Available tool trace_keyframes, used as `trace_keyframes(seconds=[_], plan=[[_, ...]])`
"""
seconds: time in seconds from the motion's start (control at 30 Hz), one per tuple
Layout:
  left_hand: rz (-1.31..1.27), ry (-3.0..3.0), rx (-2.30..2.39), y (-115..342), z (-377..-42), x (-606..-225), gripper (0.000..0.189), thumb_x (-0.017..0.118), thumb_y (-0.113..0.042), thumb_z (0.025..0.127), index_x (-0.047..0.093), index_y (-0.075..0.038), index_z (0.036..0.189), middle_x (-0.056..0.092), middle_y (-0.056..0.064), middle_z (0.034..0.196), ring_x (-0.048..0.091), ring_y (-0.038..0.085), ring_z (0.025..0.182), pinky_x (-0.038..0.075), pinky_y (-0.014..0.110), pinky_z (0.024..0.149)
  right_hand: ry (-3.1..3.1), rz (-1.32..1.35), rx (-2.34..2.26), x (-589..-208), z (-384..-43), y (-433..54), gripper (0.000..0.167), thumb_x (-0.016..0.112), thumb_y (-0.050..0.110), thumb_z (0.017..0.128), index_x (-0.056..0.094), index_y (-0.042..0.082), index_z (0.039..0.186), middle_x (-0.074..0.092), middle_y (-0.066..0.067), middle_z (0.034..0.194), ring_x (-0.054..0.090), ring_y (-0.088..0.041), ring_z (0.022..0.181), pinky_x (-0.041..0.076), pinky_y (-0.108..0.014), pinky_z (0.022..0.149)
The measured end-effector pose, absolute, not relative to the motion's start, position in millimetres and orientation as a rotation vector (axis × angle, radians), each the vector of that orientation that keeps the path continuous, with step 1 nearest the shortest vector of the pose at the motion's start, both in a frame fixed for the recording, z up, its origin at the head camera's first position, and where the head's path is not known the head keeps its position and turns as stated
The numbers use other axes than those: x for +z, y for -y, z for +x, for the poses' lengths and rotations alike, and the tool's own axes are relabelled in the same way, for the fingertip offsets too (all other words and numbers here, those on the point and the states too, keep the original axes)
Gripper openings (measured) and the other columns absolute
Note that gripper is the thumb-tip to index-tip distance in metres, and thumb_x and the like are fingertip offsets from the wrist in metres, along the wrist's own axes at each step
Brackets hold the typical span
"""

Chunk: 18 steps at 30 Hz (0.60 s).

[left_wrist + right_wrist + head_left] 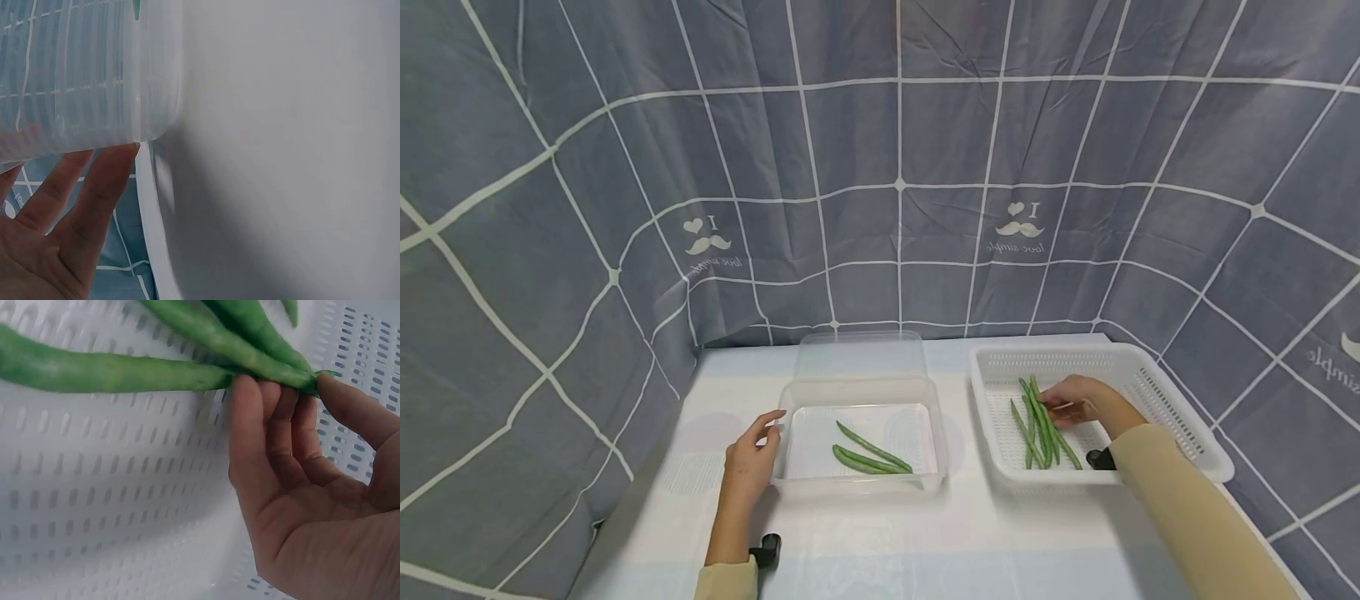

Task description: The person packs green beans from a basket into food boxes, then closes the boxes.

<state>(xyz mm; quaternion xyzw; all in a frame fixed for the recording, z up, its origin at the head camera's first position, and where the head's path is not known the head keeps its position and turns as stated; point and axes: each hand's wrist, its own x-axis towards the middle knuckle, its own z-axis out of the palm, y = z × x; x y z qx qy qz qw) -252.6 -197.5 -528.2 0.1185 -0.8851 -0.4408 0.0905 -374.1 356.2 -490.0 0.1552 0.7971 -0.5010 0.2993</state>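
Note:
Several green beans lie in the white perforated basket on the right. Over them, my right hand has its curled fingers and thumb at the ends of some beans. In the right wrist view, the thumb and fingertips pinch a green bean by its end. A clear plastic container stands to the left with a few green beans on its bottom. My left hand rests its extended fingers against this container's left wall; in the left wrist view, fingertips touch the container.
A clear lid-like plastic piece lies behind the container. Everything stands on a pale table, with a grey curtain with white lines rising at the back and sides.

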Motion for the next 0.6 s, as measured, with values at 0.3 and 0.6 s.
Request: trace_keyframes(seconds=[0.3,0.6], plan=[[0.352,2.636,-1.317,197.2,-251.8,-527.8,0.039,0.046,-0.03,0.11,0.066,-0.025,0.143,0.068,0.023,0.143,0.072,0.043,0.118,0.06,0.051,0.084,-1.912,0.332,-1.579,-484.4,-373.3,-357.1,0.02,0.054,0.011,0.108,0.071,0.004,0.102,0.073,-0.001,0.092,0.074,-0.009,0.082,0.063,-0.027,0.08],[0.337,2.641,-1.314,197.8,-250.9,-526.6,0.04,0.044,-0.03,0.11,0.065,-0.026,0.144,0.068,0.022,0.143,0.073,0.042,0.117,0.059,0.047,0.082,-1.773,0.161,-1.714,-466.1,-374.4,-345.5,0.034,0.046,0.013,0.112,0.075,0.019,0.095,0.072,0.006,0.098,0.071,-0.006,0.093,0.061,-0.025,0.083]])
